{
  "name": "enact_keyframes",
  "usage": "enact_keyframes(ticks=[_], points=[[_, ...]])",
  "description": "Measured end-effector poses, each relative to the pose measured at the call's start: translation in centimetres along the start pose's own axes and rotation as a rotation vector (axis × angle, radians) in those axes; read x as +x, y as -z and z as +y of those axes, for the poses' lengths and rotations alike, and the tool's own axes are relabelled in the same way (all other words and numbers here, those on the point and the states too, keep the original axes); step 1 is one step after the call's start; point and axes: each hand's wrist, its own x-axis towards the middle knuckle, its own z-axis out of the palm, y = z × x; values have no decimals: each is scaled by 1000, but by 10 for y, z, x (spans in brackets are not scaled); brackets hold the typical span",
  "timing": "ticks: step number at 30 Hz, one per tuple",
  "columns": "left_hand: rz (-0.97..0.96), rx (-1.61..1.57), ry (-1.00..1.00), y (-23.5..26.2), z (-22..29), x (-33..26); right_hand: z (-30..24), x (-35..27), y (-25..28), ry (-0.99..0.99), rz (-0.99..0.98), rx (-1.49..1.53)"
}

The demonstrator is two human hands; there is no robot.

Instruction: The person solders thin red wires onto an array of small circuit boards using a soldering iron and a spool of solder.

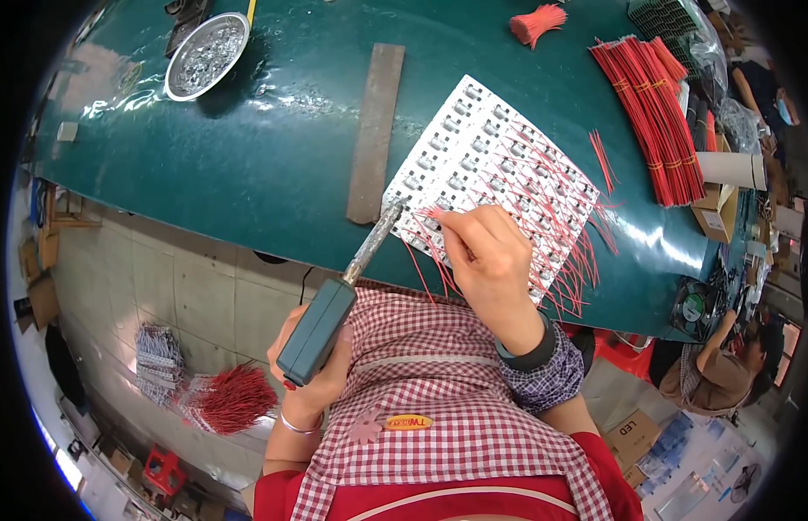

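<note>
In my left hand (336,369) is a soldering iron (317,332) with a dark green, gun-like body and a long metal barrel. Its tip meets the near left corner of a white circuit-board panel (467,84), close to a small part there. My right hand (492,260) is over the panel with thumb and forefinger pinched on thin red wire (432,211), right beside the tip. How many strands it holds is hidden. Rows of small silvery parts cover the panel, and many red wires (564,226) spread from its right side. A few strands hang over the table's near edge.
A flat metal bar (376,130) lies left of the panel. A metal bowl (242,36) of shiny bits stands at the far left. Red wire bundles (651,122) and a cardboard tube (732,170) lie at right. Another person (716,373) sits at the lower right.
</note>
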Motion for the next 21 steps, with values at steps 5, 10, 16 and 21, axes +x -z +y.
enact_keyframes(ticks=[5, 10, 16, 21], points=[[-8, 3, -11, -2, -2, 1, -1, 1, -2, 39, 31, -48], [-26, 12, -40, -2, 4, 7, 0, 0, -3, 44, 36, -41], [-41, 94, -121, -1, 11, 14, -1, 0, -2, 43, 23, -55], [-19, 110, -165, -4, 14, 15, -2, 0, -2, 48, 17, -76]])
